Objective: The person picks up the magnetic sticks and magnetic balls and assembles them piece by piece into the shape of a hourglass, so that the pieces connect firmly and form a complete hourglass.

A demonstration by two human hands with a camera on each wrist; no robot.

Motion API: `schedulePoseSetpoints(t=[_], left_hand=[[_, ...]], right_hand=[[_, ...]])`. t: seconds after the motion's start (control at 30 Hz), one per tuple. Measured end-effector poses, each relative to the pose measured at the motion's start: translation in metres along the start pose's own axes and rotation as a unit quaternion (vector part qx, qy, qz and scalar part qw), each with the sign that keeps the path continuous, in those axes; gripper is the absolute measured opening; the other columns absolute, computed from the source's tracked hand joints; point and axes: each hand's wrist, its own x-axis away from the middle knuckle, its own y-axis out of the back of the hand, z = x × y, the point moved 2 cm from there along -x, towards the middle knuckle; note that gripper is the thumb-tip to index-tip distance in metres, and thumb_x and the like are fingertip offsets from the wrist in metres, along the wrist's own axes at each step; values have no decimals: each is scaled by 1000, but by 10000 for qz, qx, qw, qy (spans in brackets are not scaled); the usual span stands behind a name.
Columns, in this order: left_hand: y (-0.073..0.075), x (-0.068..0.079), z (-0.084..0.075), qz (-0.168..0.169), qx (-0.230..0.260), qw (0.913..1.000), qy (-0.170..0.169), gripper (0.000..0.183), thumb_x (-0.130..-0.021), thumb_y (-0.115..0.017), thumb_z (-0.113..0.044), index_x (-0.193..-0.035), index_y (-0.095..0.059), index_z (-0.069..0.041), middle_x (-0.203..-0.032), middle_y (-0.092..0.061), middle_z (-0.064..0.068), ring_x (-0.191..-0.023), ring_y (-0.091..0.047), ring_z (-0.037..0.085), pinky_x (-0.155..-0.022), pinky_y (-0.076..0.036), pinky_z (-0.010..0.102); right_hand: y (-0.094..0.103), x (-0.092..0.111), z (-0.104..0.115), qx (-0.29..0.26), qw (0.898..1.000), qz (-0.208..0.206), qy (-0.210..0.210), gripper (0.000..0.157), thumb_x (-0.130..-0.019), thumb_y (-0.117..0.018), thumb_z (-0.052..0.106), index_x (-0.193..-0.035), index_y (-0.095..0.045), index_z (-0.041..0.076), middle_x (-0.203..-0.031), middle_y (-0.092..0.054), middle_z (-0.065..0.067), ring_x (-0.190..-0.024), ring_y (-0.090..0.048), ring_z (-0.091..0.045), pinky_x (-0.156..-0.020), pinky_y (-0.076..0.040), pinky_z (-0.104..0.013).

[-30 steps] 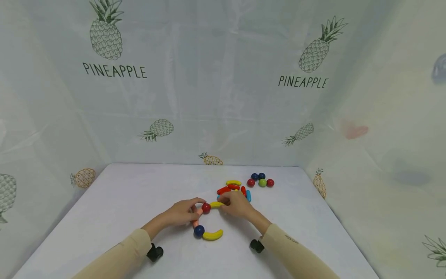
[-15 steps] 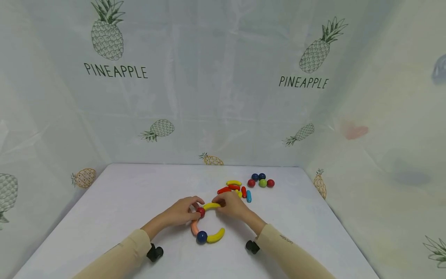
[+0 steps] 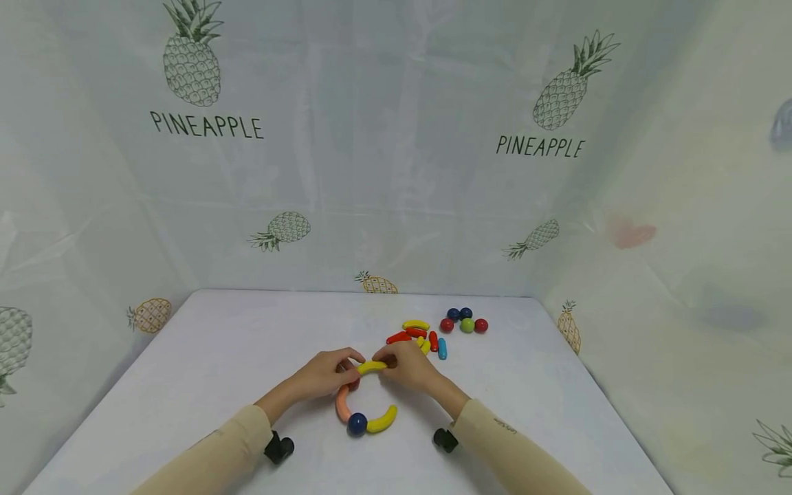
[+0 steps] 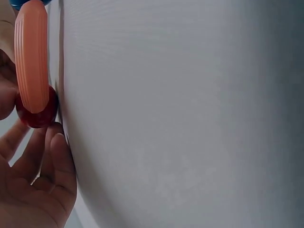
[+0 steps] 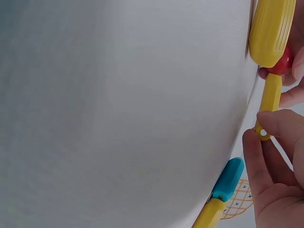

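Observation:
My left hand (image 3: 326,373) pinches a red ball (image 4: 37,118) between thumb and fingers; in the head view the thumb partly covers it. My right hand (image 3: 408,364) pinches the right end of a curved yellow stick (image 3: 371,367), whose other end meets the red ball. That tip shows a small hole in the right wrist view. From the red ball a curved orange stick (image 4: 32,57) runs toward me to a dark blue ball (image 3: 357,425). A second curved yellow stick (image 3: 382,420) extends right from the blue ball. Together the pieces form an arc open to the right.
Beyond my right hand lie loose sticks, among them a red stick (image 3: 399,337), a blue stick (image 3: 442,348) and a yellow stick (image 3: 416,324). Farther right sits a cluster of balls, including a green ball (image 3: 467,326). A pineapple-print sheet (image 3: 396,172) hangs behind the white table (image 3: 260,323).
Both the red ball and the upper yellow stick have shifted left and toward me, with my right hand following left. The lower yellow stick's free end has swung upward as the arc turned.

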Motion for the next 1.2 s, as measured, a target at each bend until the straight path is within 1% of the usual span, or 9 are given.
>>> schedulePoseSetpoints(t=[0.27,0.4,0.47,0.63,0.8,0.97,1.1,1.2], left_hand=[[-1,-7,-3,-144,-40,9995,267,21,-103,-70,-25,-123,-71,-20,-96,-71,-4,-85,-62,15,-79,-55,36],[-3,-8,-5,-220,48,9988,445,18,-102,-69,-23,-120,-71,-21,-95,-69,-3,-85,-61,16,-78,-54,34],[-3,-9,-5,-247,139,9983,503,17,-101,-69,-21,-118,-70,-21,-95,-68,-2,-84,-61,17,-77,-54,34],[-5,-13,-1,-224,310,9976,570,15,-101,-69,-19,-116,-69,-21,-93,-67,-1,-82,-60,17,-74,-51,32],[-5,-13,-2,-161,382,9972,630,16,-101,-68,-19,-116,-68,-21,-93,-67,0,-82,-60,18,-74,-51,32],[-4,-12,-4,-152,386,9969,665,16,-101,-67,-20,-117,-68,-21,-95,-67,0,-85,-60,18,-76,-51,33],[-4,-12,-4,-189,396,9966,703,16,-101,-68,-20,-117,-68,-22,-95,-67,0,-85,-60,18,-76,-51,33],[-5,-11,-4,-183,431,9962,729,16,-101,-68,-20,-117,-68,-22,-95,-67,1,-86,-60,19,-77,-52,34]], right_hand=[[1,1,1,-95,10000,16,-3,26,-92,-81,1,-117,-80,6,-105,-79,-4,-92,-71,-12,-89,-60,-23],[1,2,1,-150,9999,25,26,27,-92,-81,1,-118,-79,6,-106,-79,-4,-94,-72,-14,-89,-60,-23],[1,2,1,-150,9999,39,36,27,-92,-81,1,-119,-79,6,-107,-79,-3,-94,-71,-12,-89,-59,-22],[0,2,0,-117,9999,78,43,27,-93,-80,2,-120,-79,7,-107,-79,0,-94,-70,-8,-90,-58,-21],[3,4,2,-40,9999,101,86,28,-93,-80,2,-121,-79,7,-109,-79,-1,-95,-70,-10,-90,-58,-21],[13,10,0,43,9999,106,-80,28,-94,-79,4,-122,-78,9,-113,-77,-2,-97,-69,-11,-88,-59,-22],[30,15,-5,46,10000,-26,-54,28,-94,-78,4,-122,-77,7,-116,-77,-6,-99,-71,-19,-88,-62,-29],[44,20,-12,86,9998,-178,-32,28,-93,-79,3,-121,-77,5,-117,-77,-9,-101,-71,-26,-88,-63,-35]])
